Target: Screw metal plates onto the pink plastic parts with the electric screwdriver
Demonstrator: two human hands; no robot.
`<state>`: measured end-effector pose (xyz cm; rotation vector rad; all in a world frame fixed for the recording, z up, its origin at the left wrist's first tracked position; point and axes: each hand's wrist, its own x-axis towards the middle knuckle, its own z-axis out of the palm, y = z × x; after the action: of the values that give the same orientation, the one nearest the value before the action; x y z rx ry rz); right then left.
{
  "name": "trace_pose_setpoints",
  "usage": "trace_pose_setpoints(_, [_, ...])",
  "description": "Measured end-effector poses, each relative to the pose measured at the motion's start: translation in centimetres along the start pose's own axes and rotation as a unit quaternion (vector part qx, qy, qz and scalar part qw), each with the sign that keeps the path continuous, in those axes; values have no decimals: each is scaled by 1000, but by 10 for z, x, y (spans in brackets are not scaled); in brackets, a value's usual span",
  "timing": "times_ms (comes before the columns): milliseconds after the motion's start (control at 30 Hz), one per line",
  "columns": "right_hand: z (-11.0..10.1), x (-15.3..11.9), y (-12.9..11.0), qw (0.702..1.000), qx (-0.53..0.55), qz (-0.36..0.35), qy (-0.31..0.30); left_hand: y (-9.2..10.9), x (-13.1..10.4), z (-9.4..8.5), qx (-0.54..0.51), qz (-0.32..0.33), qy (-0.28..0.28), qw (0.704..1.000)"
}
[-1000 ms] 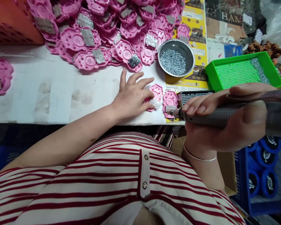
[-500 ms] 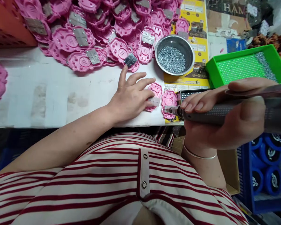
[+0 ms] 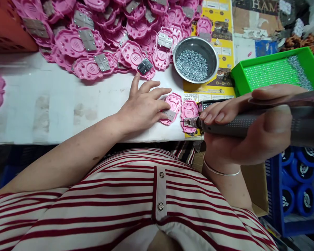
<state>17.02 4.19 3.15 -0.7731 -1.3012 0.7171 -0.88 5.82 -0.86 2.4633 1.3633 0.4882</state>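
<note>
My left hand (image 3: 143, 104) rests on the white tabletop with its fingers spread. Its thumb and forefinger touch the left edge of a pink plastic housing (image 3: 174, 103) that bears a grey metal plate (image 3: 170, 114). Wrapped in my right hand (image 3: 253, 136) is a dark electric screwdriver (image 3: 232, 128), lying nearly level and pointing left. Its bit reaches over the lower part of a second pink housing (image 3: 189, 109), close beside the first. Whether the tip touches a screw there is too small to tell.
A metal bowl of screws (image 3: 215, 66) stands beyond the two housings. Many pink housings (image 3: 73, 43) are heaped at the back. To the right is a green tray (image 3: 243, 75) with screws; a blue crate (image 3: 274, 202) sits below the table edge.
My left hand has shifted slightly left, and the housing by its fingertips has turned a little. The screwdriver stays over the second housing, almost unmoved.
</note>
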Motion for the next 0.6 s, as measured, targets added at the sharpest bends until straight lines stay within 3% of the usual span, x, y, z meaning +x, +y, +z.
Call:
trace_pose_setpoints(100, [5,4,3,997,37,-70,25,4,-2,3,-6,-2,4,1000])
trace_pose_setpoints(467, [13,-2,-2,996,52,-11,68,16,-3,4,-26,-27,-15,999])
trace_pose_setpoints(600, [14,-2,4,994,74,-54,62,17,-4,0,-11,-30,-17,999])
